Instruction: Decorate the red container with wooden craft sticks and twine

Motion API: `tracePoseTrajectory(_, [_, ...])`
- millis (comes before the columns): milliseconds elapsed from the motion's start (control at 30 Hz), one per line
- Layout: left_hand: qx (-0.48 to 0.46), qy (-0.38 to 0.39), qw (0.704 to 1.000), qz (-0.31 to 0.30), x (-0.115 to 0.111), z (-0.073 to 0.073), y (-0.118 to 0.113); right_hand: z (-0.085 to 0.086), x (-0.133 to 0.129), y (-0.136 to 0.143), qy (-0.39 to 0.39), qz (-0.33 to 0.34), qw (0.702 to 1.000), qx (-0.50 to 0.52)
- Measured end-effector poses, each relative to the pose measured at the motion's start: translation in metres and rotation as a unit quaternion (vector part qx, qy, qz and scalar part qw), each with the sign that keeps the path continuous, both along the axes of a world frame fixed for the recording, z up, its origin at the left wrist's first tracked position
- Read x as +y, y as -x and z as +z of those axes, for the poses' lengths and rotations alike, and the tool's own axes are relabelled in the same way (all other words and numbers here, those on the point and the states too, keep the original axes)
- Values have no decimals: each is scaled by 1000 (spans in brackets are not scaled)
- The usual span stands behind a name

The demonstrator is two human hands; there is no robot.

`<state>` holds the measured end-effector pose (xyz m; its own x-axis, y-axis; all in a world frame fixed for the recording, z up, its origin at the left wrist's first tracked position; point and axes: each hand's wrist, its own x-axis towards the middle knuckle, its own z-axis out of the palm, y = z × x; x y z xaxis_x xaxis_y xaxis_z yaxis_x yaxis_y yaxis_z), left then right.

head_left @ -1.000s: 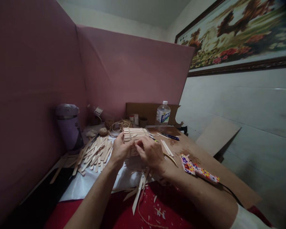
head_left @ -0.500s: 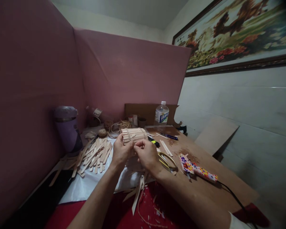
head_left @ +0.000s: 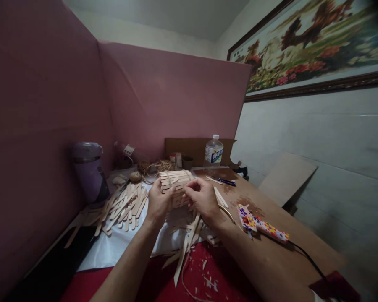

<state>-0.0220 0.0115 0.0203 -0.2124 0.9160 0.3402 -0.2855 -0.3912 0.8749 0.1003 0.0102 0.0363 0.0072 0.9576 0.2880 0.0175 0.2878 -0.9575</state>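
Observation:
Between my hands is a small box-like piece built of wooden craft sticks (head_left: pixel 170 178), with bands of twine across its slatted top. My left hand (head_left: pixel 159 199) grips its left side, thumb at the front. At the piece's right front, the fingers of my right hand (head_left: pixel 201 195) are pinched together close to the slats; whatever they hold is too small to make out. Left of my hands lies a heap of loose craft sticks (head_left: pixel 129 205). Below them, split sticks (head_left: pixel 185 251) and shavings lie on white and red cloth. My right wrist partly hides gold-handled scissors (head_left: pixel 228 213).
A flower-patterned glue gun (head_left: pixel 261 224) with a black cord lies on the brown board at right. Behind stand a clear bottle (head_left: pixel 213 153), a purple tumbler (head_left: pixel 90 172) and twine balls (head_left: pixel 136 176). A dark blue pen-like tool (head_left: pixel 227 182) and two sticks (head_left: pixel 221 197) lie nearby.
My right hand has moved right and away from my left thumb, now covering more of the scissors and the black-and-yellow tool. The stick piece has tipped slightly, showing more of its front.

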Motion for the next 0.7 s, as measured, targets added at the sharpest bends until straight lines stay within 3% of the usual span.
tracePoseTrajectory(167, [6, -5, 1000, 0, -1, 1, -1, -4, 3, -3, 0, 30, 999, 10])
tracePoseTrajectory(300, [1, 6, 1000, 1, 0, -1, -2, -13, 3, -6, -109, -27, 987, -116])
tracePoseTrajectory(400, [1, 7, 1000, 10, 2, -3, -2, -20, 2, -6, -238, -95, 938, -233])
tracePoseTrajectory(467, [0, 4, 1000, 15, 3, -3, -3, -24, 1, -6, -284, -114, 902, -304])
tracePoseTrajectory(700, [4, -7, 1000, 29, 2, -3, -5, -28, 1, -5, -324, -138, 815, -460])
